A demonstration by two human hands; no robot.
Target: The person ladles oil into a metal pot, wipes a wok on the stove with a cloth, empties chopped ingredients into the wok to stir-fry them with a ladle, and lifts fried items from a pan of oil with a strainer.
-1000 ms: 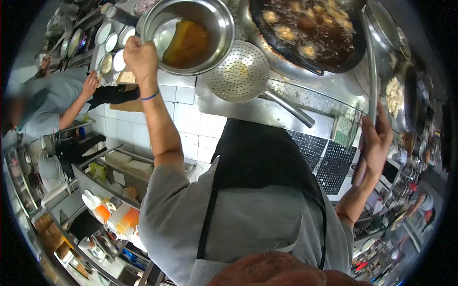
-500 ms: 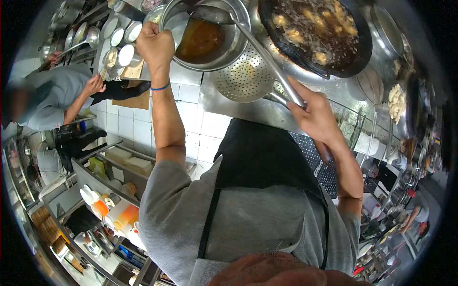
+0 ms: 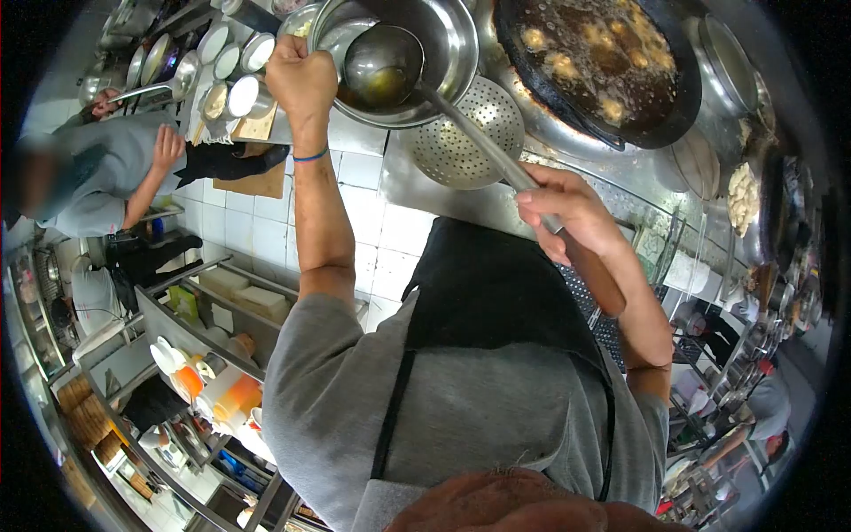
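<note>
My left hand (image 3: pixel 301 84) is closed in a fist at the left rim of a metal bowl (image 3: pixel 456 55) and seems to grip it; the exact hold is hidden. My right hand (image 3: pixel 572 208) is wrapped round the steel handle of a ladle (image 3: pixel 483 137). The ladle's round cup is inside the bowl, with some yellowish-brown liquid in it. Beneath the bowl's right side lies a perforated skimmer (image 3: pixel 465 146). A brown wooden handle (image 3: pixel 596 282) shows under my right wrist, apparently the skimmer's.
A black wok (image 3: pixel 612 120) of bubbling dark oil with browned pieces sits at the upper right. Pale pieces fill a dish (image 3: pixel 743 199) farther right. Several small containers (image 3: pixel 244 96) stand left of my fist. A co-worker (image 3: pixel 106 173) is at the left, holding another ladle (image 3: pixel 182 78).
The ladle's cup has moved down and left within the bowl, and the dark pool there no longer shows. My right hand has shifted on the handle. The view has shifted slightly.
</note>
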